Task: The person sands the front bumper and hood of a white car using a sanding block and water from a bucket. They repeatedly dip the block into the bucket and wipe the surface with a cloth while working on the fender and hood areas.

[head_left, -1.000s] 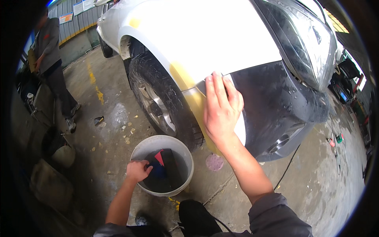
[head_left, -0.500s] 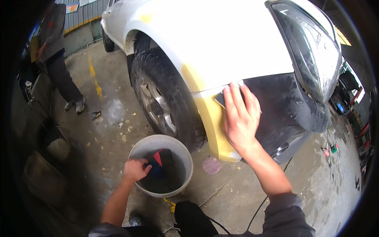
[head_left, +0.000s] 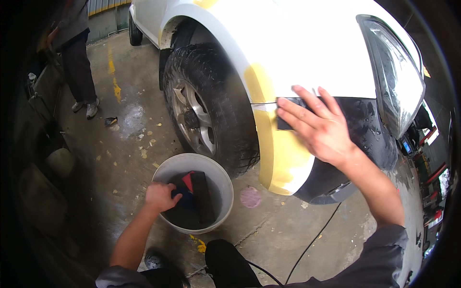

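Note:
My right hand [head_left: 319,127] lies with fingers outstretched over a dark sheet of sandpaper [head_left: 285,123], pressing it against the car's front bumper. The sheet sits just below the seam under the white fender [head_left: 307,48], on the yellow-coated patch [head_left: 283,158] beside bare black plastic [head_left: 360,117]. Its grip beneath the palm is hidden. Over the left rim of a whitish bucket [head_left: 226,180], my left hand [head_left: 164,196] is closed, thumb and fingers curled inward; what they hold cannot be made out. Dark liquid, a red piece [head_left: 188,182], a blue piece [head_left: 187,200] and a black block [head_left: 205,197] are inside the bucket.
The front tyre [head_left: 225,115] stands right behind the bucket. A pinkish disc [head_left: 250,197] lies on the concrete beside it. A black cable [head_left: 314,238] crosses the floor near my legs. Another person [head_left: 77,67] stands at the far left.
My right hand has tilted with its fingers toward the left, and more of the sandpaper shows. My left hand keeps its place at the bucket. The view has shifted slightly.

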### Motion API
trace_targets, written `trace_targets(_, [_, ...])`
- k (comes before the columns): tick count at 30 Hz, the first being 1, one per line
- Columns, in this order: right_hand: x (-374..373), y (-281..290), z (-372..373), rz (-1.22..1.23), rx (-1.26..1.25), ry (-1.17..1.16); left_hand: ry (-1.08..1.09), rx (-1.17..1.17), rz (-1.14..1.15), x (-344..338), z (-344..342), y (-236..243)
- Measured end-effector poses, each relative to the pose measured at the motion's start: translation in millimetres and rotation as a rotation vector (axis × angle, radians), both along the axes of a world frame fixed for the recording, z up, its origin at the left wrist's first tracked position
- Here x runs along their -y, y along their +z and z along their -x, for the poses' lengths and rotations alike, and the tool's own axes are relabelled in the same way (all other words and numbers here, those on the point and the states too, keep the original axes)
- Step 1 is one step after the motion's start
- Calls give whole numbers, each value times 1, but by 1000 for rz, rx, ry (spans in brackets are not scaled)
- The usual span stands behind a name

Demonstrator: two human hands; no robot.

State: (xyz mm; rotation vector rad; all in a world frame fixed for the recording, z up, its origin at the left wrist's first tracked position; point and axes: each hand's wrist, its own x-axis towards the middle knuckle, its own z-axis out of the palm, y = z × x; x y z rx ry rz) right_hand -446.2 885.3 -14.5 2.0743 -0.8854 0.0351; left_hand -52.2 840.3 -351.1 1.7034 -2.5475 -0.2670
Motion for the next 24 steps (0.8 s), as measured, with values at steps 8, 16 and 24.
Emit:
trace_targets(8, [14,8,-27,-102,-143,92,-23,16,46,-1,-6,-7])
trace_targets(16, [13,2,-48,-99,-236,4,-41,17,-4,-2,-6,-6])
trace_targets(24, [23,-6,-63,-99,-248,-60,-99,36,-38,4,-11,-10])
